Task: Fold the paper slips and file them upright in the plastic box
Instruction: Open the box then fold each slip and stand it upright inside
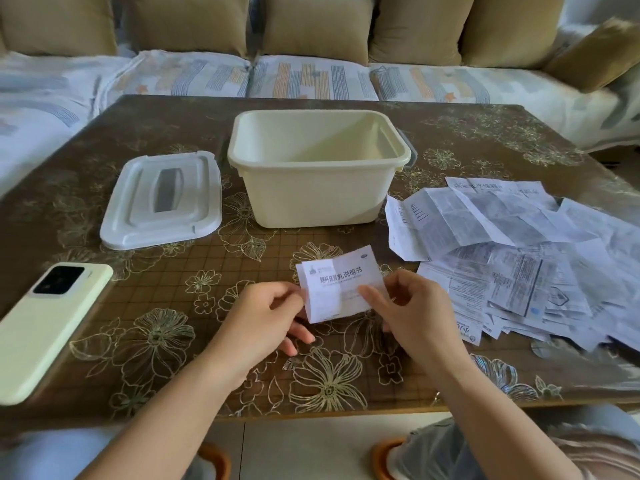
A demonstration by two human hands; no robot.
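Note:
A small white paper slip (337, 284) with printed characters is held just above the table's near middle. My left hand (266, 317) pinches its left edge, where a narrow flap is folded over. My right hand (415, 310) pinches its right lower edge. Behind it stands the cream plastic box (391, 133), open, and nothing shows inside it. A loose pile of unfolded printed slips (519, 258) lies at the right of the table.
The box's white lid (162, 199) lies flat left of the box. A pale green phone (45, 320) rests face down at the near left. The table (166, 292) has a brown flowered cover. A sofa with cushions runs behind it.

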